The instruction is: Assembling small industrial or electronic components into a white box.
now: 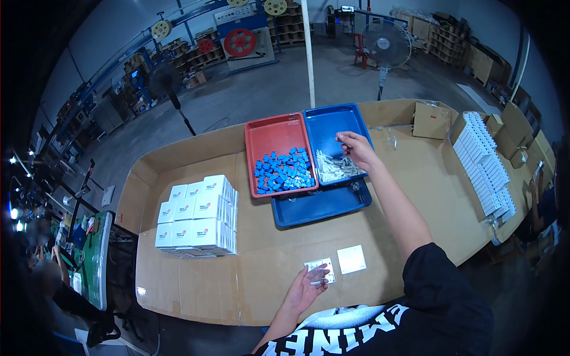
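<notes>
My right hand (356, 149) is raised over the blue tray (323, 121), its thumb and forefinger pinched at a small pale thing too small to name. Thin white pieces (337, 167) lie heaped at that tray's near end. Near the front edge of the table, my left hand (304, 291) has its fingers partly curled over a white square plate (327, 264). A see-through piece (317, 274) appears between its thumb and fingers; its kind is unclear. Just right of it lies a second white square plate (352, 259), flat and untouched.
A red tray (276, 133) holds many blue pieces (285, 172). Another blue tray (320, 207) sits lower in front. Stacked white boxes (196, 219) stand left; rows of white pieces (484, 166) stand right. Cardboard walls (392, 111) edge the table. Co-workers are at both sides.
</notes>
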`<state>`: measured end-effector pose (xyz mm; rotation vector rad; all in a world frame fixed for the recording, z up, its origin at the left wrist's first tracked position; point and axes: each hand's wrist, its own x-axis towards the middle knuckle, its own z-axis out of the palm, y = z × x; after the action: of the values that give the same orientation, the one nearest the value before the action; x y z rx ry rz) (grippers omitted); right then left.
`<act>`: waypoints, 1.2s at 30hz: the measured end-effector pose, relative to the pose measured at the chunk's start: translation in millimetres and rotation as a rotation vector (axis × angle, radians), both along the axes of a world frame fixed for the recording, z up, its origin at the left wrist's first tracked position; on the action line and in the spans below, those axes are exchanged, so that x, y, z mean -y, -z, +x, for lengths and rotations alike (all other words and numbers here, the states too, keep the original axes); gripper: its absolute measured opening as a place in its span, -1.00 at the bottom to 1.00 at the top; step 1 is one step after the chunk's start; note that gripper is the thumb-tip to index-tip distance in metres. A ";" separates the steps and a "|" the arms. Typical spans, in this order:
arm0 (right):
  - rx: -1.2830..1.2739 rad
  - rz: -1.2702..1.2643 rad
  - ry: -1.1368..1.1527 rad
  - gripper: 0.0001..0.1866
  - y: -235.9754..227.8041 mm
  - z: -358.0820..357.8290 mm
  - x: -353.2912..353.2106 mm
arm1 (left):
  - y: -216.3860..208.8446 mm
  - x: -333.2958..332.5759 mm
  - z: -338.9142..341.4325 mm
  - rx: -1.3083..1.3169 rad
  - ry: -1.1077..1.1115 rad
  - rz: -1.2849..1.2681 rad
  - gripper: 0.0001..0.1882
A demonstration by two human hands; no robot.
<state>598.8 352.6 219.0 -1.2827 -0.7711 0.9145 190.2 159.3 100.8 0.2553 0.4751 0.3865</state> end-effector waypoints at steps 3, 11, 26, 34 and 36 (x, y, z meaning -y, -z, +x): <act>-0.425 0.295 -0.269 -0.75 -21.3 -7.7 21.8 | 1.7 -0.8 4.9 -0.020 0.011 0.025 -0.40; -0.423 0.388 -0.301 -0.75 -54.6 -57.9 86.2 | 14.6 5.5 3.5 0.014 -0.016 -0.036 -0.42; 0.022 -0.172 -0.397 -0.86 84.2 -157.0 196.8 | 13.4 -7.4 14.4 -0.027 -0.030 -0.044 -0.45; 0.273 -0.317 -0.679 -0.85 47.2 -148.3 203.6 | 8.0 -0.5 28.4 0.035 0.035 0.005 -0.52; 0.382 -0.175 -0.781 -0.88 46.7 -145.0 200.4 | 3.2 0.8 31.5 0.043 0.045 0.021 -0.53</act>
<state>453.8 152.2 172.3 -1.3385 -1.5853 1.3918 221.7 158.5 97.6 0.2770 0.4220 0.3523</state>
